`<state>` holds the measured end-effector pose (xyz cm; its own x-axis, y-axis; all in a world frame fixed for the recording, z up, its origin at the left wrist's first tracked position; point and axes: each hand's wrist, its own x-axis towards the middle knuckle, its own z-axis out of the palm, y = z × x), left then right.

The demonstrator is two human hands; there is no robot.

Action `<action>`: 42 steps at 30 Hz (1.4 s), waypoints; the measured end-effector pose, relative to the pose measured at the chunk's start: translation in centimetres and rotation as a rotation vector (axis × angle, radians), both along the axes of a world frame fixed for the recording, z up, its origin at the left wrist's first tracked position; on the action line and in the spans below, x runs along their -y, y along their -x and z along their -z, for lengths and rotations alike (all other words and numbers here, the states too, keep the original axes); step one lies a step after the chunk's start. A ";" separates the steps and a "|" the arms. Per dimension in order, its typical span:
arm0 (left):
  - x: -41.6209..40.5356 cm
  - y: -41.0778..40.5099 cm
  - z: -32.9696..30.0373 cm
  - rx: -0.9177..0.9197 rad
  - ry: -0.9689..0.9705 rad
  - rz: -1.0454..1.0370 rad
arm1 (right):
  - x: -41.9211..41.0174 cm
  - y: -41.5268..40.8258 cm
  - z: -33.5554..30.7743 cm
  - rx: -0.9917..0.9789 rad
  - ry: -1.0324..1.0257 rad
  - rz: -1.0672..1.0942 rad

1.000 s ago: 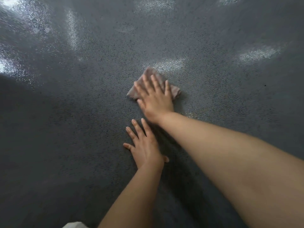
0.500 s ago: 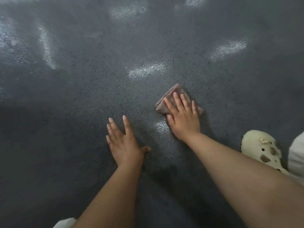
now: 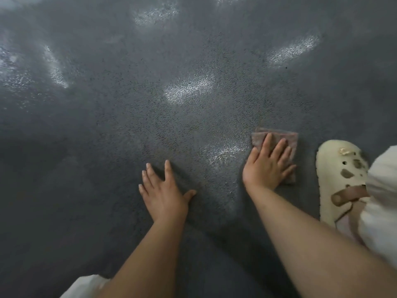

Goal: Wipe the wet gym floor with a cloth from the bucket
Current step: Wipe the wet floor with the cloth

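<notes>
cloth lies flat under right hand.

The floor is dark grey, with lots of tiny black specks all over it. It has bright white shiny patches, most of them far away and one near the middle. The cloth on the right is a dull pinkish brown. The shoe at the right edge is pale cream yellow with dark brown spots, a brown strap and a small gold bit on top. The clothing beside the shoe is white.
</notes>
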<state>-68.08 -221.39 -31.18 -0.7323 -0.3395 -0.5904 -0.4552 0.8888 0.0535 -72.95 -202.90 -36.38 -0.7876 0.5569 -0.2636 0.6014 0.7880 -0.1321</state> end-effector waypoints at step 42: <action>11.3 -6.0 -2.3 -0.012 -0.034 -0.433 | 23.9 2.4 -5.7 0.439 0.299 -1.607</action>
